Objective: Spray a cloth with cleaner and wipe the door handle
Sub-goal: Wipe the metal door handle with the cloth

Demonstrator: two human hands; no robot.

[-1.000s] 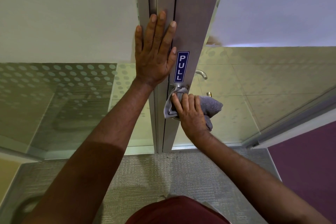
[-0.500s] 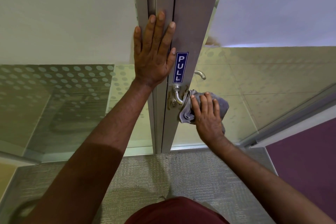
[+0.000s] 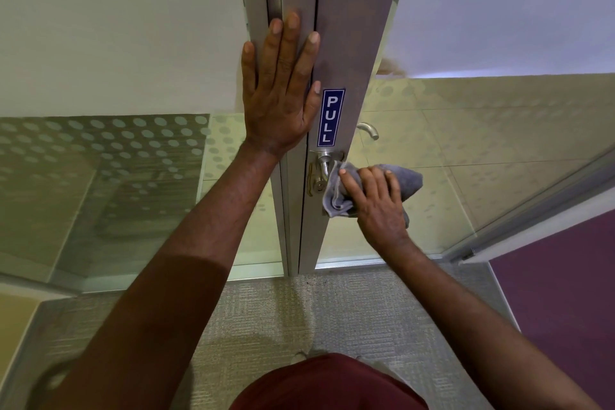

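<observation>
Left hand [image 3: 279, 100]: flat on the metal door frame [image 3: 346, 27], fingers straight and spread, just beside the blue PULL sticker [image 3: 330, 117].
Right hand [image 3: 376, 200]: fingers curled over a bunched grey cloth [image 3: 407, 181], gripping it.
Door handle [image 3: 322, 163]: steel lever below the sticker; the cloth touches its right side.
Behind: a second handle [image 3: 367, 128] shows through dotted glass [image 3: 466, 143].
Edges: glass panels flank the frame; grey carpet [image 3: 299, 309] lies below.

You face a dot-frosted glass partition [image 3: 100, 156] above grey textured carpet [image 3: 299, 309], purple floor [image 3: 565, 293] at right.
</observation>
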